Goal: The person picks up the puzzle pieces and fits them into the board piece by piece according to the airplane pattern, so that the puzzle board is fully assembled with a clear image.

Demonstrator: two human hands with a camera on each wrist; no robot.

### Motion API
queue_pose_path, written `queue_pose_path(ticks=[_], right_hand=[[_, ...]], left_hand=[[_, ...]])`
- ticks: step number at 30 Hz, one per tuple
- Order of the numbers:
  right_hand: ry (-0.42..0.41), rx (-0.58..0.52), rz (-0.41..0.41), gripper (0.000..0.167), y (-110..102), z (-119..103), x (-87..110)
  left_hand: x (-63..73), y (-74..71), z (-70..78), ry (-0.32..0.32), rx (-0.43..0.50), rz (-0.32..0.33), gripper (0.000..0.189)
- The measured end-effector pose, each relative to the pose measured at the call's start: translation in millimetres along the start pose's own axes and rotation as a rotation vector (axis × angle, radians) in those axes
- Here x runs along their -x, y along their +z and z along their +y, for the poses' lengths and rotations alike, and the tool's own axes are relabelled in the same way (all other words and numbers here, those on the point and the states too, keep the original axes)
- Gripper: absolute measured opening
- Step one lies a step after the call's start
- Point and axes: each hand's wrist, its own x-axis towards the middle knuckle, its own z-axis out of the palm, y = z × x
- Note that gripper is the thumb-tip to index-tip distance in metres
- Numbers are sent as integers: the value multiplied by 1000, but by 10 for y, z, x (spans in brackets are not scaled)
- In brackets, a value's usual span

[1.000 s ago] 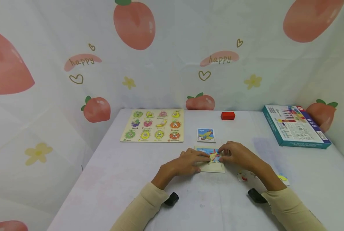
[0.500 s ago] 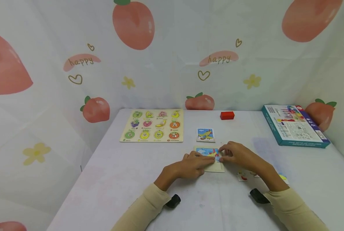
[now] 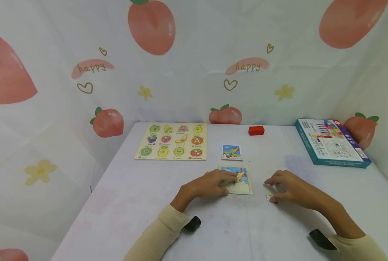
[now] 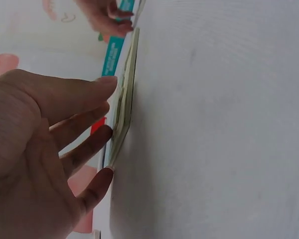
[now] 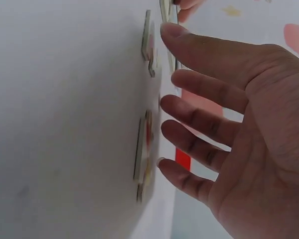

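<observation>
A small wooden jigsaw board (image 3: 245,187) with an airplane picture lies on the white table. My left hand (image 3: 208,185) rests over its left side, fingertips on the picture and thumb at the front edge. In the left wrist view those fingers (image 4: 92,144) are spread along the board (image 4: 127,94), seen edge-on. My right hand (image 3: 290,189) is right of the board, fingers apart, thumb over a loose jigsaw piece (image 3: 270,200). In the right wrist view, jigsaw pieces (image 5: 147,37) lie on the table beside the thumb and below the fingers (image 5: 189,112), with nothing gripped.
Behind the jigsaw sits a square airplane picture tile (image 3: 232,152). A fruit puzzle board (image 3: 171,142) lies at the back left. A red block (image 3: 256,131) and a flat teal-edged box (image 3: 334,143) stand toward the back right. A printed cloth hangs behind the table.
My right hand has left the jigsaw's right edge and moved right and nearer, over the loose pieces. My left hand first slid right across the picture, then drew back left.
</observation>
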Motion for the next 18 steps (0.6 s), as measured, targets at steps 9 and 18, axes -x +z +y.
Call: queue_pose_path(ticks=[9, 18], right_hand=[[-20, 0, 14, 27, 29, 59, 169], [-78, -4, 60, 22, 79, 89, 215]], left_hand=[[36, -86, -22, -57, -24, 52, 52], [74, -118, -35, -123, -43, 76, 55]])
